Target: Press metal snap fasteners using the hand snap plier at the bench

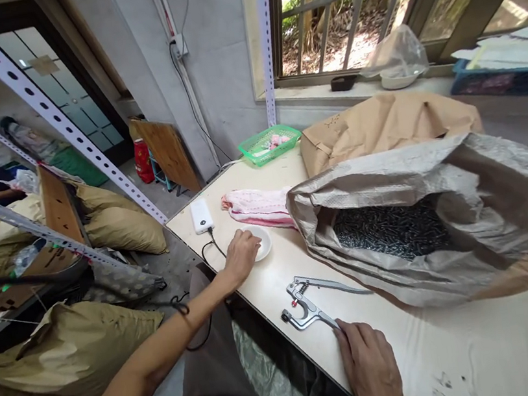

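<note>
Both hands are down on the surface [463, 353], and going from left to right, my left hand [241, 255] comes first: its fingers are curled loosely over the near rim of the small white dish [261, 241], touching it, though I cannot tell whether they pinch anything inside. Beyond the dish lie a white power bank [201, 215] and a folded pink cloth [258, 206]. Next comes the metal press pliers [308, 300], lying flat near the front edge of the surface, between my two hands. Its long axis runs on a slant from lower left to upper right; the jaw head points toward the left, toward the edge, and the two handles spread apart toward the right. My right hand [370, 366] is closed lightly around the end of the nearer handle, just holding it down. To work well, I judge I should keep the dish steady and close, and grip that handle further up before lifting. On the right stands the open sack [423, 215] of small dark parts.
</note>
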Action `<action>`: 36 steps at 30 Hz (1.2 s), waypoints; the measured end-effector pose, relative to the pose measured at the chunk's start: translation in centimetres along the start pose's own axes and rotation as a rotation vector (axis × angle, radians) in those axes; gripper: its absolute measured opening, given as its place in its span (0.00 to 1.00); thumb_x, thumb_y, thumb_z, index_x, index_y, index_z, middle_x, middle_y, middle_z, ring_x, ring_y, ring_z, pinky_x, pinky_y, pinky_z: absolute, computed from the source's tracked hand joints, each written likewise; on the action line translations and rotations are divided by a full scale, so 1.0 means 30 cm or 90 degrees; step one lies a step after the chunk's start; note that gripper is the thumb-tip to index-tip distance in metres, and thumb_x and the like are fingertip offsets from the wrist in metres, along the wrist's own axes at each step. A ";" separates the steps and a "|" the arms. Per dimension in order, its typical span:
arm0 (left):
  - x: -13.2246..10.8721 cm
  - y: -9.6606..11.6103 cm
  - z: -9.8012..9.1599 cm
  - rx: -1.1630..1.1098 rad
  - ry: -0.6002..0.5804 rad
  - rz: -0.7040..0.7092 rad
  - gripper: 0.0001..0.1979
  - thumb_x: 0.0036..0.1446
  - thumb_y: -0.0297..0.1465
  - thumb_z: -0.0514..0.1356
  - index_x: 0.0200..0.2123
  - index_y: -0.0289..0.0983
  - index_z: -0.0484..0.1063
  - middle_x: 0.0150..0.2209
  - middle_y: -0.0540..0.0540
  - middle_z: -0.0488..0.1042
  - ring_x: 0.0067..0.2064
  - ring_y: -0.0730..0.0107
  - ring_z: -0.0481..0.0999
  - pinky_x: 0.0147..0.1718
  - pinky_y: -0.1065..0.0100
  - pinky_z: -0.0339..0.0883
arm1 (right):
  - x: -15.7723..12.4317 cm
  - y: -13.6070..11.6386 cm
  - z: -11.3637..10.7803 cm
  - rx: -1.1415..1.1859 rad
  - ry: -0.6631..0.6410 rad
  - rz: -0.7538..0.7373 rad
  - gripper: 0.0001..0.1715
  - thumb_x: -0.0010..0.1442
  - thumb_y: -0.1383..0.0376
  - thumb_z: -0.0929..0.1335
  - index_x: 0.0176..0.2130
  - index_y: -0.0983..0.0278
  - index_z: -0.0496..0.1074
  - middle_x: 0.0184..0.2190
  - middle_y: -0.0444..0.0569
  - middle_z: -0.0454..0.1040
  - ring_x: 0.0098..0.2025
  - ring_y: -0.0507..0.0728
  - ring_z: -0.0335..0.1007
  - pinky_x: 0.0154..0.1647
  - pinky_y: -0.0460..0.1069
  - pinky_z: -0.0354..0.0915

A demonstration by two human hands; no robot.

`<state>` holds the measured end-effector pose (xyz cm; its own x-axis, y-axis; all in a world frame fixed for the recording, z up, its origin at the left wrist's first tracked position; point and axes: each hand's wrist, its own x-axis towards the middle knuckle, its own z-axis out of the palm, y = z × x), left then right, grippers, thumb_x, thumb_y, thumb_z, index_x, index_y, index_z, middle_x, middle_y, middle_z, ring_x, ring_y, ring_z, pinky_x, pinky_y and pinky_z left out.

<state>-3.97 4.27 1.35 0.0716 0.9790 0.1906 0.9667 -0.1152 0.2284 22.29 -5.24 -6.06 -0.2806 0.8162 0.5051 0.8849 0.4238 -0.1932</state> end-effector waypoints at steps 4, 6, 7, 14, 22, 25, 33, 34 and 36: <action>0.126 -0.034 0.047 0.069 -0.131 -0.011 0.09 0.56 0.20 0.54 0.30 0.33 0.73 0.35 0.42 0.72 0.43 0.59 0.67 0.39 0.64 0.65 | -0.002 -0.005 -0.006 -0.008 -0.009 0.003 0.10 0.63 0.64 0.60 0.40 0.62 0.69 0.30 0.50 0.68 0.32 0.57 0.62 0.36 0.52 0.59; 0.139 -0.043 0.062 0.070 -0.142 0.008 0.10 0.56 0.19 0.53 0.29 0.33 0.73 0.34 0.42 0.72 0.42 0.60 0.67 0.40 0.64 0.65 | 0.001 -0.009 -0.010 -0.014 -0.020 0.006 0.10 0.63 0.65 0.60 0.41 0.63 0.69 0.30 0.50 0.68 0.33 0.56 0.62 0.36 0.51 0.58; 0.138 -0.045 0.063 0.069 -0.145 0.015 0.10 0.56 0.19 0.52 0.29 0.33 0.72 0.34 0.42 0.72 0.42 0.61 0.67 0.40 0.64 0.64 | 0.003 -0.011 -0.012 -0.016 -0.026 0.007 0.10 0.63 0.65 0.61 0.41 0.63 0.69 0.30 0.50 0.68 0.33 0.56 0.62 0.36 0.51 0.58; 0.008 0.008 -0.003 -0.120 -0.093 0.084 0.08 0.59 0.25 0.53 0.34 0.34 0.73 0.35 0.43 0.73 0.39 0.64 0.69 0.41 0.64 0.64 | 0.029 -0.040 -0.030 -0.040 -0.068 0.012 0.12 0.63 0.68 0.60 0.42 0.64 0.70 0.28 0.48 0.67 0.31 0.54 0.59 0.34 0.50 0.54; -0.244 0.089 0.036 -0.455 -0.210 -0.094 0.09 0.54 0.32 0.58 0.34 0.35 0.76 0.30 0.47 0.77 0.30 0.71 0.72 0.31 0.72 0.65 | 0.012 -0.063 -0.063 -0.107 0.006 -0.073 0.11 0.62 0.70 0.62 0.44 0.65 0.70 0.26 0.46 0.69 0.32 0.53 0.58 0.37 0.51 0.52; -0.271 0.100 0.069 -0.520 -0.188 -0.138 0.09 0.52 0.34 0.60 0.33 0.34 0.76 0.28 0.48 0.76 0.29 0.71 0.72 0.30 0.72 0.65 | 0.005 -0.065 -0.070 -0.109 0.023 -0.084 0.12 0.62 0.70 0.62 0.44 0.66 0.70 0.26 0.46 0.70 0.33 0.53 0.58 0.39 0.52 0.52; -0.273 0.126 0.105 -0.521 -0.151 -0.109 0.06 0.51 0.31 0.61 0.27 0.35 0.76 0.29 0.47 0.76 0.34 0.69 0.73 0.35 0.71 0.66 | 0.004 -0.071 -0.082 -0.130 0.008 -0.072 0.11 0.63 0.70 0.62 0.43 0.64 0.72 0.26 0.45 0.71 0.32 0.52 0.59 0.42 0.51 0.51; -0.270 0.128 0.104 -0.511 -0.159 -0.113 0.06 0.51 0.31 0.61 0.26 0.35 0.76 0.29 0.47 0.76 0.33 0.69 0.73 0.35 0.71 0.65 | 0.004 -0.071 -0.082 -0.127 0.004 -0.069 0.11 0.63 0.70 0.62 0.43 0.64 0.72 0.26 0.45 0.71 0.32 0.52 0.59 0.42 0.51 0.51; -0.260 0.130 0.099 -0.481 -0.183 -0.122 0.06 0.50 0.30 0.60 0.26 0.34 0.76 0.29 0.46 0.76 0.33 0.70 0.73 0.34 0.72 0.65 | 0.005 -0.071 -0.079 -0.121 -0.008 -0.060 0.12 0.63 0.70 0.62 0.43 0.63 0.72 0.26 0.45 0.70 0.32 0.52 0.59 0.42 0.52 0.51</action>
<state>-0.03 -3.31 -2.08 0.0811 0.9862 -0.1442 0.5499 0.0764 0.8317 21.24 -6.95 -3.59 -0.3695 0.7817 0.5024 0.9084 0.4178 0.0180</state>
